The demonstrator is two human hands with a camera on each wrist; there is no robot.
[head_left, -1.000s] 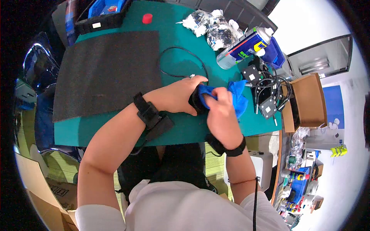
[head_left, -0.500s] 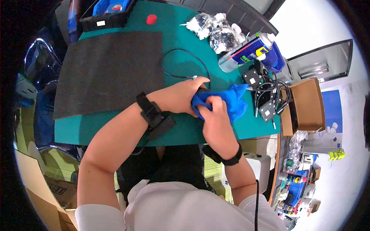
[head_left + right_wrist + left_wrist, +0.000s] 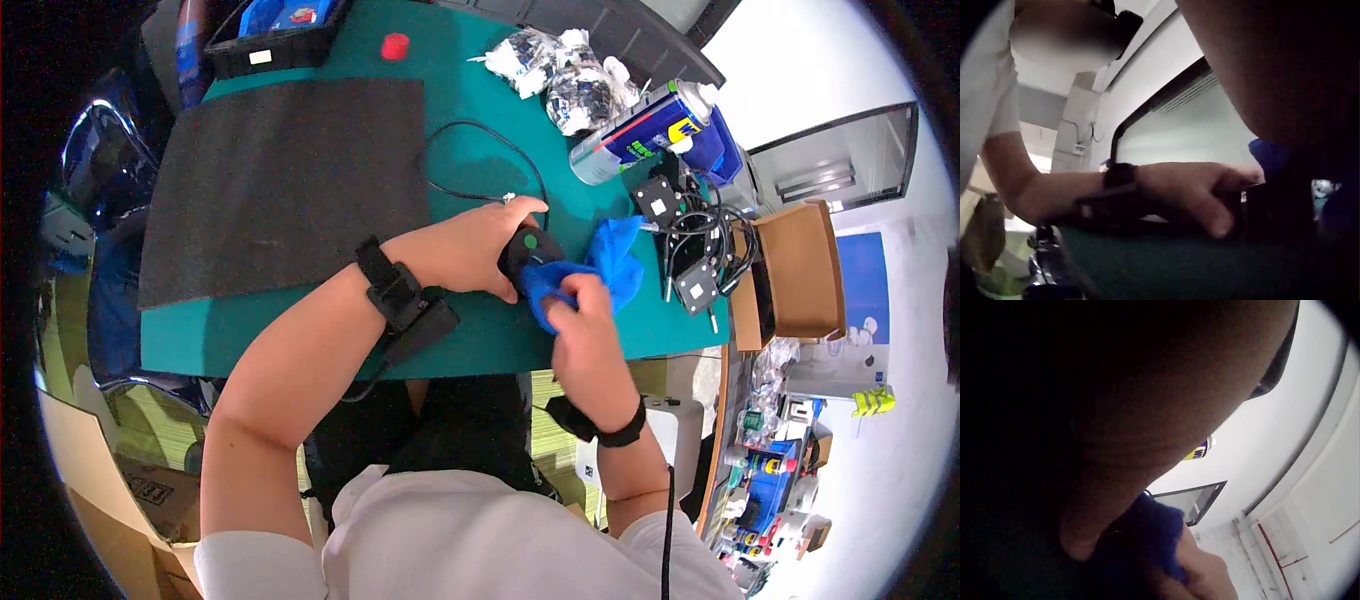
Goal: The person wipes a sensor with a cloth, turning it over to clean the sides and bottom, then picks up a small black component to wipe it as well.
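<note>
The spray can (image 3: 632,140) bears a yellow badge (image 3: 684,131) reading "W", probably "WD"; the rest is unclear.

My left hand (image 3: 1138,440) looms dark across frame; blue cloth (image 3: 1147,534) below, my right hand (image 3: 1207,569) against it. Yellow-labelled can (image 3: 1195,452) partly hidden behind.

A green tabletop (image 3: 470,350) stands above streaky yellow-green flooring (image 3: 556,450). On the right, a white wall (image 3: 790,75) carries a dark-framed pane (image 3: 848,158). The left wrist view shows thin red pipes (image 3: 1272,545); the right, another large, dark-framed, softly lit pane (image 3: 1175,134).
</note>
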